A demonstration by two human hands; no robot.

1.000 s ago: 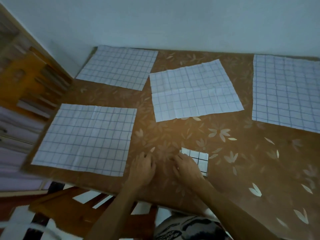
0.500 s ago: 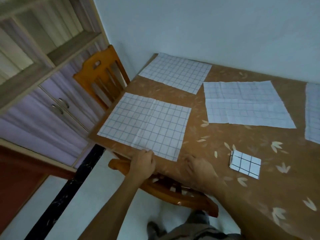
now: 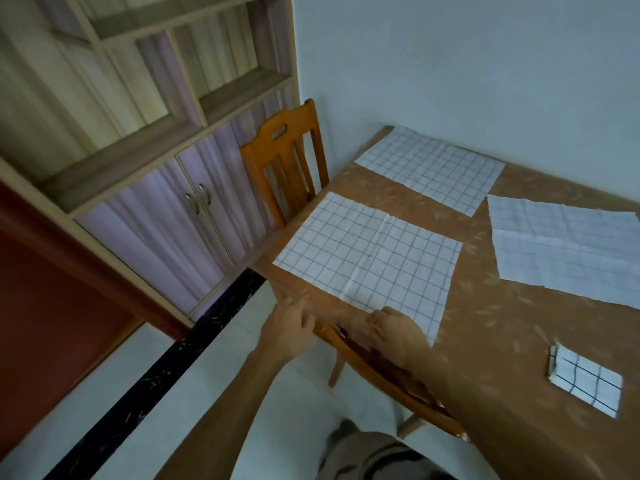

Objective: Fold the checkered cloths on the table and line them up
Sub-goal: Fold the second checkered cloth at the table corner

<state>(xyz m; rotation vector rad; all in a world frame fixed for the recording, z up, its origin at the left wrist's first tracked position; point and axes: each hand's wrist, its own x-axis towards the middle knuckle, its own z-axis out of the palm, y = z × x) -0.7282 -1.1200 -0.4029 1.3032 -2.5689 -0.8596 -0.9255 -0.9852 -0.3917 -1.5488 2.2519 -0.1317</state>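
Note:
A flat white checkered cloth (image 3: 370, 258) lies at the table's near left corner. My right hand (image 3: 394, 329) sits on its near edge with bent fingers; whether it pinches the fabric is hidden. My left hand (image 3: 287, 322) hovers at the table's edge (image 3: 294, 299), loosely curled, holding nothing and just short of the cloth. A small folded checkered cloth (image 3: 585, 386) lies near the front edge on the right. Two more flat cloths lie further back: one at the far corner (image 3: 433, 168), one creased at the right (image 3: 568, 251).
The brown leaf-patterned table (image 3: 485, 327) stands against a pale wall. One wooden chair (image 3: 287, 168) is at the table's left end; another (image 3: 381, 368) is tucked under the near edge below my right arm. A cabinet with shelves (image 3: 194, 209) stands to the left.
My view has swung left, away from the folded cloth. Both hands have moved left along the front edge; the right hand has reached the near edge of the flat cloth.

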